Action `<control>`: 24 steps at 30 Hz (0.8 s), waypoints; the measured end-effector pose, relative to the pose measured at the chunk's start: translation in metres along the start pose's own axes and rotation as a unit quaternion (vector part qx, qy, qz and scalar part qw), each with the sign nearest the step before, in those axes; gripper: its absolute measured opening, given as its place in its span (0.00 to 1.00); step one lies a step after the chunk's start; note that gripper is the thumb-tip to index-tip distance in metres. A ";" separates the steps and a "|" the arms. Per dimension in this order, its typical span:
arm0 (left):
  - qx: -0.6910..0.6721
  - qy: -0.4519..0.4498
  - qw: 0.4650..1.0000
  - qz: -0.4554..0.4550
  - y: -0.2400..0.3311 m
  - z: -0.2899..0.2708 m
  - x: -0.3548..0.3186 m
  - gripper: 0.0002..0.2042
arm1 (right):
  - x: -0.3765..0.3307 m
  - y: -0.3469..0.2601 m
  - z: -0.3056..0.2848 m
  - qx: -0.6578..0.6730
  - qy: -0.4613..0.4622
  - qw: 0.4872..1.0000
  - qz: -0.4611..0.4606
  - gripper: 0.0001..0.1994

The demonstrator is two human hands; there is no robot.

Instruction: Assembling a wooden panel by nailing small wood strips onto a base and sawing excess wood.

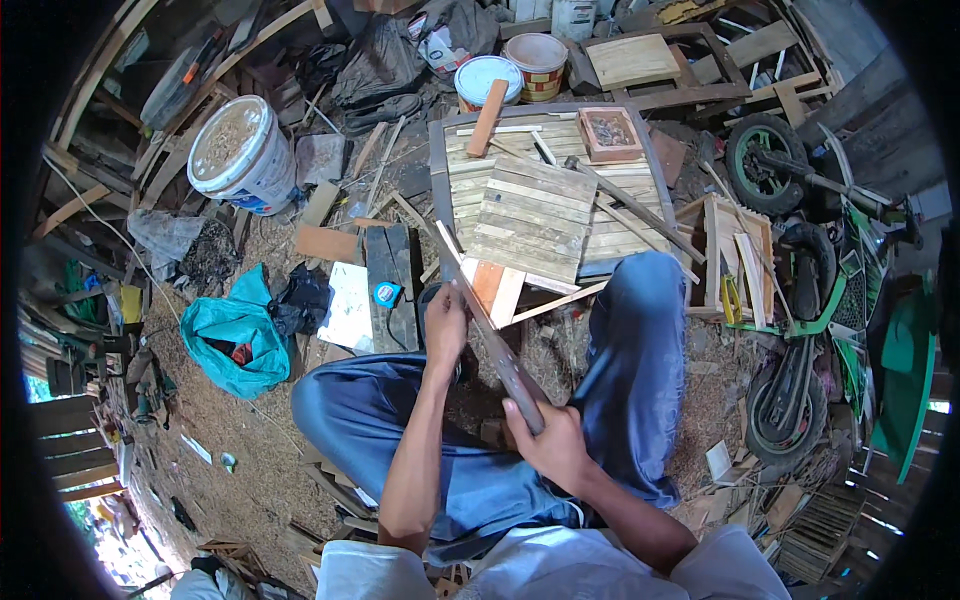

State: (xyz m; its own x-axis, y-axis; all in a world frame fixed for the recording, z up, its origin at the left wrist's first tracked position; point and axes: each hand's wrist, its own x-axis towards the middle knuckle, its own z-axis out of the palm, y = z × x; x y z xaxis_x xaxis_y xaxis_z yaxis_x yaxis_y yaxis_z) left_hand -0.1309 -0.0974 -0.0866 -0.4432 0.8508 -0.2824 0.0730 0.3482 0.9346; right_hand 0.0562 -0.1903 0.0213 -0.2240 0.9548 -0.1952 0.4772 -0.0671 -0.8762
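A long, narrow dark bar [495, 350] slants between my knees, from the low table's near edge down toward my lap. I cannot tell whether it is a blade or a plain strip. My right hand [553, 443] wraps its lower end, thumb laid along the top. Higher up, my left hand [445, 325] is closed at the bar's left side, its thumb against it; the fingers' inner side is hidden. Just beyond lie reddish and pale wood pieces [490, 288]. A panel of joined slats [533, 218] rests on the slatted table [462, 190].
A brick-coloured box [611, 135] and loose sticks lie on the table. To the left are a blue tape measure [386, 294], a teal sack [235, 340] and a white bucket [240, 155]. A green small motorbike [800, 300] stands right, beside a wooden crate [735, 255]. Sawdust covers the floor.
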 end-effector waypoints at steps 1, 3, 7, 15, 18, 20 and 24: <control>0.005 -0.005 1.000 -0.011 0.001 -0.001 0.000 0.20 | 0.006 -0.003 0.000 -0.019 -0.010 1.000 0.005 0.18; 0.009 0.002 1.000 -0.018 0.004 0.000 0.002 0.21 | 0.003 0.001 0.001 -0.018 -0.002 1.000 -0.009 0.18; 0.025 0.004 1.000 0.002 0.010 0.001 -0.001 0.21 | -0.016 0.006 -0.008 -0.005 0.009 1.000 -0.020 0.18; -0.042 0.019 0.997 -0.057 0.003 0.010 0.003 0.22 | 0.028 -0.018 -0.008 0.011 -0.011 1.000 0.026 0.21; -0.070 0.032 0.996 -0.038 0.002 0.015 0.003 0.21 | 0.027 -0.017 -0.010 0.013 -0.012 0.999 0.040 0.22; -0.009 0.029 0.998 -0.055 0.013 0.013 0.000 0.21 | 0.029 -0.012 -0.019 0.015 -0.024 0.998 0.054 0.23; 0.019 0.011 0.999 -0.028 0.033 0.012 -0.005 0.15 | 0.027 0.000 -0.029 0.031 -0.025 0.998 0.045 0.24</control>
State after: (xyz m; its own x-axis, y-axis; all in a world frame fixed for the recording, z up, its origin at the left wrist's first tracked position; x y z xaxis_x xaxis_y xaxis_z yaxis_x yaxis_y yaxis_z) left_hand -0.1157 -0.0857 -0.0565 -0.4678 0.8208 -0.3279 0.0810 0.4092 0.9088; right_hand 0.0744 -0.1561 0.0291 -0.2254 0.9283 -0.2956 0.4452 -0.1718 -0.8788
